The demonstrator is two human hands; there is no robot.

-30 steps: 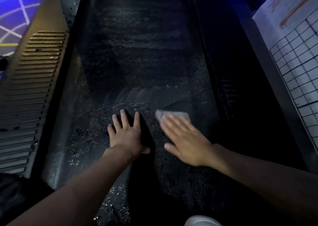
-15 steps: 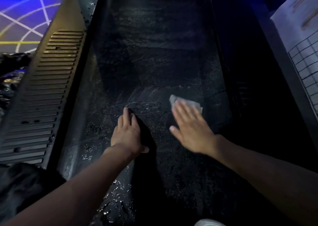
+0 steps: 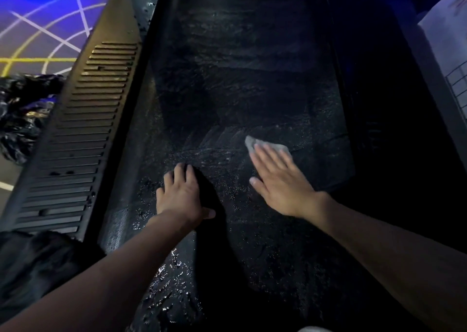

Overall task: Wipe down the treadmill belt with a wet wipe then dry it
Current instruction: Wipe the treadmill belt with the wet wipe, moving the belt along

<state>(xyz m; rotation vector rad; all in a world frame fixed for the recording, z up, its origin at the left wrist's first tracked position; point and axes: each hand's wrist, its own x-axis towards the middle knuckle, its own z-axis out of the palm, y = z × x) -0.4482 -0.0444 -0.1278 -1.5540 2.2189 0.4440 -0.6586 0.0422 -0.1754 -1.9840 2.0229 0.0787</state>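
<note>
Crumpled black bag (image 3: 22, 114) on the lined blue floor (image 3: 38, 8) left, maybe a gridded sheet (image 3: 454, 61) far right.

Belt (image 3: 240, 91): dark, rough-grained, wet in patches.
Fine pebbled texture, matt in the far half, with glistening droplets and glossy streaks in the near half. Wipe (image 3: 252, 142) is pale, soft, cloth-like and crumpled. Side rail (image 3: 83, 142) is dark, matt and ribbed, apparently hard plastic. Bag (image 3: 20, 109) is crinkled, glossy black plastic film. Floor (image 3: 38, 16) is smooth with painted lines.
</note>
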